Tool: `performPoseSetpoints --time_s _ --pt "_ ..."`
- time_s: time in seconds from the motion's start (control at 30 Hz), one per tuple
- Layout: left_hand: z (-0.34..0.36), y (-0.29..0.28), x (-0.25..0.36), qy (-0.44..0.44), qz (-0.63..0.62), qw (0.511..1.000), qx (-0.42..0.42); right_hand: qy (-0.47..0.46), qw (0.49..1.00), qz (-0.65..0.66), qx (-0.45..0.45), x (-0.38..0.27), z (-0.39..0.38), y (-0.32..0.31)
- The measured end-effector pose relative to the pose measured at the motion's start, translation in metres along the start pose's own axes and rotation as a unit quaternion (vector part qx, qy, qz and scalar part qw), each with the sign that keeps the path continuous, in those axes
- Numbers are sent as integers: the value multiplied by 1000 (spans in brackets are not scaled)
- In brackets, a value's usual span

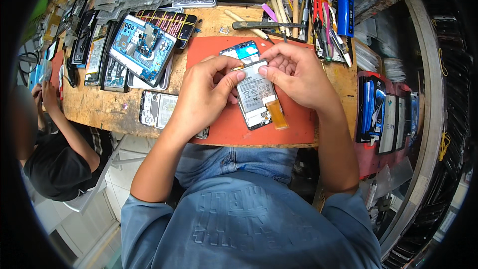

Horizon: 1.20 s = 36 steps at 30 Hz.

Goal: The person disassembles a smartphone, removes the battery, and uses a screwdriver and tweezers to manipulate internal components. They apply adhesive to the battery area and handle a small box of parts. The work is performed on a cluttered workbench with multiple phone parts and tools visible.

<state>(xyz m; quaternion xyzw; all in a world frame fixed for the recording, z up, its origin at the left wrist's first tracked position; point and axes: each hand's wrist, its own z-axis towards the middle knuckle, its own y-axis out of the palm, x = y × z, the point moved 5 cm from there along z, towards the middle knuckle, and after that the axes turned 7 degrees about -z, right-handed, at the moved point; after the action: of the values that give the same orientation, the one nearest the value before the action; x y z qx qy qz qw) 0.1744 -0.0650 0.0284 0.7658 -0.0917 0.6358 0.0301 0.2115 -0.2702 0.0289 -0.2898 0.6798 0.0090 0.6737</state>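
The opened phone [250,85] is right between your two hands, over the orange mat [298,122], its long axis running away from you with the far end leaning a little to your left, so the near end points at your lap and slightly right; your left hand [208,82] comes in along its left edge and your right hand [301,77] meets its upper right side, and neither is clearly nearer, since both thumbs reach the far half, one at each side of the pale battery [253,98]; your left thumb bends over close to its index finger at the battery's upper left, with other fingertips showing below at the phone's edge, but I cannot tell whether they are clamped on anything; your right thumb sits at the upper right, its index finger arched apart from it and the rest curled in, and what they grip, if anything, is hidden from you; the amber ribbon cable [277,114] lies well below both thumbs, slanting off the phone's lower right side
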Motion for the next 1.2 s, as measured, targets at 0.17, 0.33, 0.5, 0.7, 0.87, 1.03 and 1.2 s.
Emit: performPoseSetpoints --time_s 0.17,0.33,0.5,0.7,0.87,1.03,1.2 --pt "2 -3 0 -9 68 998 -9 2 1000 -18 -25 1 2 1" --pt "0 -4 4 22 128 991 -21 -3 998 -48 -43 -2 2 0" --pt "-11 -3 20 144 222 962 68 -28 996 -78 -22 2 3 3" --pt "-39 -7 29 252 299 916 97 -33 997 -76 12 7 0 5" --pt "-71 10 15 248 417 874 26 3 993 -105 58 0 -7 -7" --pt "-80 25 7 237 487 840 -5 43 994 -51 82 -8 -19 -5" --pt "-73 22 9 252 490 834 -18 93 990 101 24 -4 -16 3"
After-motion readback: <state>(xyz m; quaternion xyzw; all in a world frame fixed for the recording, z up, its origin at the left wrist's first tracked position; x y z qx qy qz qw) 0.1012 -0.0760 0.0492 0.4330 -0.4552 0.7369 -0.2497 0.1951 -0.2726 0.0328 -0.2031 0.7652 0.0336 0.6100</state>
